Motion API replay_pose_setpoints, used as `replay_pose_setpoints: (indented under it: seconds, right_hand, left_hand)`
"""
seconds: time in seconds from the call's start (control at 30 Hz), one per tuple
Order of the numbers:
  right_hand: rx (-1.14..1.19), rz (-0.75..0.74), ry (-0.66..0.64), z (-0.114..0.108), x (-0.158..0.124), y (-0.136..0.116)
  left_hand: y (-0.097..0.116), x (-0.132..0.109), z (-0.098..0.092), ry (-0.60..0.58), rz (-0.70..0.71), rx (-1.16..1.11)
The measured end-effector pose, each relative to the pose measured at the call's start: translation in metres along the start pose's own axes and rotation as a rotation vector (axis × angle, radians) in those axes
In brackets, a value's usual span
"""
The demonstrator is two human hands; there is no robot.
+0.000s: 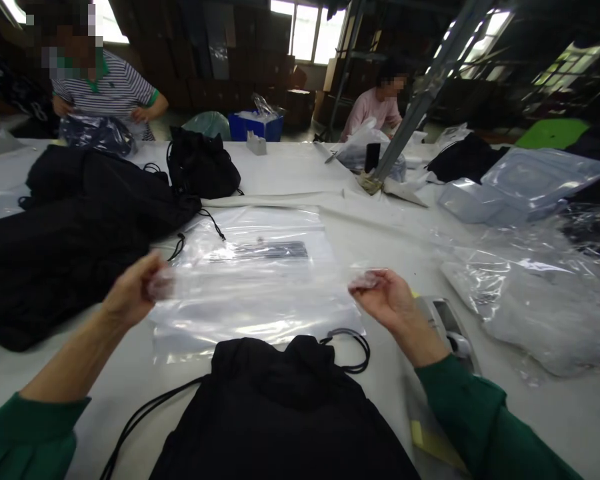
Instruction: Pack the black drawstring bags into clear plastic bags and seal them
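Observation:
A clear plastic bag (250,293) with a dark printed block lies stretched across the white table. My left hand (135,287) is closed on its left edge, slightly blurred. At the opposite edge my right hand (383,293) pinches the plastic, which bunches at the fingertips. Nearest me lies a black drawstring bag (285,413), flat, with its gathered top toward the plastic bag. Cords loop out from both sides of it.
Black drawstring bags (75,227) are heaped at the left, one more (200,163) behind. A tape dispenser (450,327) sits by my right forearm. Loose clear bags (545,300) and a plastic container (535,177) occupy the right. A metal post (420,100) rises from the table; two people work beyond.

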State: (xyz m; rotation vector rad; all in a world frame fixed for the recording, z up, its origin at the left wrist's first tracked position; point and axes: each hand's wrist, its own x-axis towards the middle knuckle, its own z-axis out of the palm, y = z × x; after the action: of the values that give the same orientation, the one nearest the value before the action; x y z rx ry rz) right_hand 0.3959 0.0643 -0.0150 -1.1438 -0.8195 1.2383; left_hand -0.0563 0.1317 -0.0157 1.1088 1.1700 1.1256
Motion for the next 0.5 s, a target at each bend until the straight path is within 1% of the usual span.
replay_pose_setpoints:
  seconds: [0.03, 0.07, 0.1, 0.13, 0.17, 0.23, 0.27, 0.3, 0.33, 0.4, 0.43, 0.5]
  right_hand:
    - [-0.075, -0.154, 0.016, 0.003, -0.001, -0.008]
    - [-0.212, -0.322, 0.025, 0.005, -0.004, -0.012]
    - [-0.373, -0.472, 0.029, 0.006, -0.008, -0.012]
    - [-0.558, -0.584, 0.020, 0.004, -0.013, -0.006]
    - [-0.765, -0.647, -0.014, 0.001, -0.018, 0.004]
    - [-1.118, -0.683, -0.123, -0.010, -0.029, 0.036]
    - [-1.283, -0.689, -0.198, -0.016, -0.035, 0.054]
    - [-1.373, -0.686, -0.227, -0.022, -0.040, 0.071]
    - [-1.441, -0.678, -0.247, -0.027, -0.045, 0.086]
    - [-1.456, -0.643, -0.232, -0.033, -0.055, 0.105]
    - [-1.461, -0.624, -0.230, -0.034, -0.061, 0.109]
    - [-1.462, -0.582, -0.239, -0.032, -0.073, 0.109]
  left_hand:
    - [0.007, 0.001, 0.001, 0.042, 0.136, 0.031]
    - [0.010, 0.001, 0.002, 0.068, 0.268, 0.079]
    - [0.008, -0.002, 0.003, 0.056, 0.388, 0.170]
    - [0.003, -0.005, 0.005, -0.018, 0.485, 0.311]
    - [-0.008, -0.011, 0.007, -0.140, 0.559, 0.490]
    - [-0.036, -0.023, 0.012, -0.430, 0.633, 0.875]
    - [-0.051, -0.030, 0.014, -0.540, 0.667, 1.065]
    - [-0.066, -0.036, 0.016, -0.608, 0.683, 1.226]
    - [-0.077, -0.042, 0.018, -0.623, 0.678, 1.337]
    - [-0.090, -0.051, 0.021, -0.611, 0.627, 1.476]
    - [-0.092, -0.054, 0.022, -0.603, 0.596, 1.513]
    - [-0.088, -0.060, 0.025, -0.606, 0.528, 1.550]
